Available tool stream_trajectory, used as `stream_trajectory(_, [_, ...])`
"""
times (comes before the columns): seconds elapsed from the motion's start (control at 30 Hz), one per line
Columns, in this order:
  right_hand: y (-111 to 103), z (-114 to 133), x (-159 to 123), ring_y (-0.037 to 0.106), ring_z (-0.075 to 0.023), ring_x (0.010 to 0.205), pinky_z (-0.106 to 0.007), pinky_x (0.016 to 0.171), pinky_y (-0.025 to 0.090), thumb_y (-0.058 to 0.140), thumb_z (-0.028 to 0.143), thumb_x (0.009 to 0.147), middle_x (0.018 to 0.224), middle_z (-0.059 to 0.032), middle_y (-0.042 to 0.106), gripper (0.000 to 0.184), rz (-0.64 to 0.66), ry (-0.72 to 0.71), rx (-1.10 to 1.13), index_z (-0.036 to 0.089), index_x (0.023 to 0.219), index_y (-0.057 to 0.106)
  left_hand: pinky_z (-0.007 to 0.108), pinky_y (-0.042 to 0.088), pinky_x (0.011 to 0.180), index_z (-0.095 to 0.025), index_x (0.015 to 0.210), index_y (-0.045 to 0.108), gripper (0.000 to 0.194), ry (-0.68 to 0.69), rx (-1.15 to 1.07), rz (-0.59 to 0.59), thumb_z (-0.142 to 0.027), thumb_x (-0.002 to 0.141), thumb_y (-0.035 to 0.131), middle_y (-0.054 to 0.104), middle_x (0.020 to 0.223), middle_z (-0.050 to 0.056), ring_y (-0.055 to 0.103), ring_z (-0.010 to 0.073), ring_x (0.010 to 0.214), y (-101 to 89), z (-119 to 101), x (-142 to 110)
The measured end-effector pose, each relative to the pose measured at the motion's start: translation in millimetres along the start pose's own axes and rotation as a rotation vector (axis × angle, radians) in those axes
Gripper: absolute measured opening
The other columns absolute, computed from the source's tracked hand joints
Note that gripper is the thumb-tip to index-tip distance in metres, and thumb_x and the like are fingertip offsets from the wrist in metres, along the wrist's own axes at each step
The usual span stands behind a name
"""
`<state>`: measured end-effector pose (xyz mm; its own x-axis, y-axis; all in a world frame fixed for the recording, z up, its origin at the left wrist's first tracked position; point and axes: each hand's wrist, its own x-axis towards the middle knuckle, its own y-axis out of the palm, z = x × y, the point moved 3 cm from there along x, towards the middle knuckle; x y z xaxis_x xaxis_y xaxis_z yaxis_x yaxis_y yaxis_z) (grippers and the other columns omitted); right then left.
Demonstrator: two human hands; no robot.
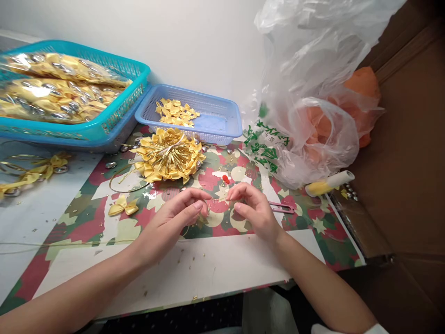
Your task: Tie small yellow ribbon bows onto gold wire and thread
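Observation:
My left hand point(182, 211) and my right hand point(255, 208) face each other above the patterned table cover. Between their fingertips runs a short stretch of thin gold cord point(219, 199), pinched at both ends; the rest of it is largely hidden by the fingers. To the left of my left hand lies a loose yellow ribbon bow point(123, 205). Behind the hands sits a round bundle of yellow bows point(168, 155) with gold cords gathered at its middle. A small red piece point(225, 179) lies just beyond my fingertips. Partly behind my right hand is a slim pink tool point(283, 208).
A teal basket point(144, 76) holds bagged bows with silver bells. A blue basket point(234, 111) contains loose bows. Clear plastic bags point(313, 93) rise at the right beside a yellow-and-white roll point(328, 183) and a cardboard wall point(410, 139). Gold scraps dot the white front strip point(208, 269).

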<state>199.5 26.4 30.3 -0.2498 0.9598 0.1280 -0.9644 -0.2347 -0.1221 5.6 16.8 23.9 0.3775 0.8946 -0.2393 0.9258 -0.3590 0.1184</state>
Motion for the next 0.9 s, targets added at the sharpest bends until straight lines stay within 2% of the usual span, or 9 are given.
stream_trajectory(0.1, [2.9,0.8,-1.3,0.056,-0.0173,0.081,-0.029,0.066,0.047,0.06,0.025,0.081,0.094,-0.0036,0.061,0.008,-0.017,0.014,-0.074,0.023,0.089,0.059,0.023,0.04,0.065,-0.028,0.107,0.06,0.018,0.02,-0.03,0.019,-0.039,0.098,0.05,0.053,0.085,-0.002,0.046,0.0124,0.072,0.0,0.3,-1.6])
stream_trajectory(0.23, [26.3,4.6,-3.4,0.057,-0.0209,0.089,-0.035,0.078,0.049,0.075,0.028,0.076,0.092,-0.0041,0.065,0.022,0.125,-0.065,-0.285,0.022,0.092,0.061,0.027,0.043,0.081,-0.03,0.11,0.06,0.02,0.149,0.005,0.068,-0.041,0.099,0.047,0.054,0.096,0.001,0.051,0.0165,0.091,2.2,-4.7,-5.3])
stream_trajectory(0.3, [34.3,6.7,-3.7,0.056,-0.0206,0.088,-0.036,0.081,0.047,0.072,0.027,0.08,0.088,-0.0035,0.066,0.016,0.163,-0.125,-0.343,0.022,0.09,0.061,0.028,0.043,0.086,-0.031,0.112,0.06,0.021,0.214,0.021,0.103,-0.042,0.1,0.046,0.055,0.101,0.001,0.052,0.0177,0.099,3.4,-6.7,-6.7])
stream_trajectory(0.37, [34.8,8.7,-2.9,0.057,-0.0193,0.086,-0.036,0.083,0.045,0.063,0.021,0.086,0.084,-0.0025,0.066,0.004,0.178,-0.163,-0.33,0.022,0.084,0.06,0.026,0.044,0.082,-0.032,0.114,0.058,0.02,0.254,0.036,0.124,-0.041,0.101,0.046,0.053,0.097,0.001,0.052,0.0164,0.094,3.7,-7.7,-7.2])
stream_trajectory(0.47, [23.5,10.9,-0.1,0.057,-0.0191,0.086,-0.036,0.084,0.044,0.055,0.019,0.087,0.082,-0.0024,0.066,0.013,0.21,-0.132,-0.213,0.022,0.075,0.058,0.02,0.043,0.066,-0.033,0.113,0.056,0.016,0.279,0.085,0.092,-0.037,0.1,0.049,0.044,0.084,-0.002,0.047,0.0128,0.077,1.7,-8.4,-6.5])
stream_trajectory(0.6, [2.7,9.2,4.5,0.054,-0.0182,0.077,-0.032,0.068,0.045,0.05,0.023,0.084,0.081,-0.0037,0.063,0.016,0.242,0.012,-0.034,0.021,0.069,0.055,0.017,0.035,0.054,-0.032,0.114,0.052,0.016,0.249,0.214,0.037,-0.029,0.098,0.051,0.031,0.078,-0.004,0.034,0.0102,0.063,-2.0,-8.0,-6.3])
stream_trajectory(0.7, [-8.1,7.2,7.2,0.05,-0.0159,0.068,-0.029,0.06,0.042,0.047,0.024,0.083,0.079,-0.0028,0.059,0.016,0.156,0.03,0.047,0.021,0.068,0.052,0.018,0.032,0.051,-0.031,0.113,0.052,0.018,0.21,0.207,0.056,-0.025,0.096,0.051,0.031,0.079,-0.004,0.032,0.0097,0.06,-4.3,-6.3,-5.8])
stream_trajectory(0.8, [-7.0,8.9,6.7,0.054,-0.0193,0.082,-0.034,0.075,0.045,0.05,0.026,0.086,0.08,-0.0024,0.059,0.016,0.025,-0.044,-0.103,0.022,0.072,0.056,0.019,0.033,0.05,-0.03,0.111,0.055,0.018,0.185,0.087,0.075,-0.025,0.096,0.047,0.032,0.079,-0.004,0.031,0.0105,0.06,-6.4,-4.8,-4.7])
stream_trajectory(0.9, [15.8,10.6,2.3,0.054,-0.0227,0.097,-0.039,0.086,0.044,0.065,0.031,0.084,0.092,-0.0037,0.066,0.009,0.133,-0.084,-0.327,0.023,0.087,0.064,0.02,0.035,0.051,-0.03,0.11,0.057,0.019,0.22,0.043,0.085,-0.028,0.096,0.045,0.035,0.079,-0.003,0.035,0.0119,0.063,-6.0,-6.1,-5.6])
